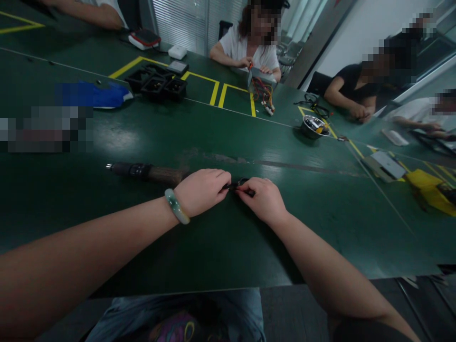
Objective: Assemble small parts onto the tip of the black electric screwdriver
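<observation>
My left hand (201, 191), with a pale green bangle at the wrist, is curled closed on the green table (178, 142) and pinches one end of a small black part (238, 185). My right hand (261, 198) meets it from the right, fingers pinched on the same black part. The part is mostly hidden between the fingertips, so I cannot make out its shape. Just behind my left hand lies a dark electric screwdriver (147, 172), its tip pointing left.
Black trays (156, 83) and a blue cloth (96, 95) lie at the far left. A metal bowl (313, 126) holds small parts. A person across the table handles a wired power unit (261, 83). Other people sit at the right, near yellow items (431, 187).
</observation>
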Available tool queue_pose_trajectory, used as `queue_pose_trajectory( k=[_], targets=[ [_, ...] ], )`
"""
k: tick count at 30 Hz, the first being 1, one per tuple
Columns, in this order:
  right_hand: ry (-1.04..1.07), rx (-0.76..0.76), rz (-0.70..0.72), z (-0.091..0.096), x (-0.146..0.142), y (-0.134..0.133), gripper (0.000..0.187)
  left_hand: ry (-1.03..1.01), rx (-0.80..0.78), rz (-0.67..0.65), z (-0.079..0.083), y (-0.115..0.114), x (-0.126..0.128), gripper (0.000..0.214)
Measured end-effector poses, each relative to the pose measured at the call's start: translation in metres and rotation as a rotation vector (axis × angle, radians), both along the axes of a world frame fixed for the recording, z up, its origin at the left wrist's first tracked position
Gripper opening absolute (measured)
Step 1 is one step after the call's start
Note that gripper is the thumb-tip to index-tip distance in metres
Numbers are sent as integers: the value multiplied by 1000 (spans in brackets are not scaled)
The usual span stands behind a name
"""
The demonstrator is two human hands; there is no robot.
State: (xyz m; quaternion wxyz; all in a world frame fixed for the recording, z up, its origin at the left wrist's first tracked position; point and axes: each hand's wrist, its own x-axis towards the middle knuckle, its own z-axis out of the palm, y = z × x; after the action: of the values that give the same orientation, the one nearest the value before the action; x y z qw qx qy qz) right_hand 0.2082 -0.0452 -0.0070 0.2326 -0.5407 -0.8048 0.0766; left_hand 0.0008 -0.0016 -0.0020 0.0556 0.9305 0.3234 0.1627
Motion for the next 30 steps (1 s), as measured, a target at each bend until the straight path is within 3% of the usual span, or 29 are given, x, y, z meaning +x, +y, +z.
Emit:
queue_pose_trajectory(
  k=[13, 30],
  targets=[
    [64, -36, 86, 2, 3, 1, 6, -2, -28, -38, -2, 4, -4, 16],
    [80, -19, 69, 2, 3, 1, 4, -11, -35, -45, -3, 4, -4, 18]
  ],
)
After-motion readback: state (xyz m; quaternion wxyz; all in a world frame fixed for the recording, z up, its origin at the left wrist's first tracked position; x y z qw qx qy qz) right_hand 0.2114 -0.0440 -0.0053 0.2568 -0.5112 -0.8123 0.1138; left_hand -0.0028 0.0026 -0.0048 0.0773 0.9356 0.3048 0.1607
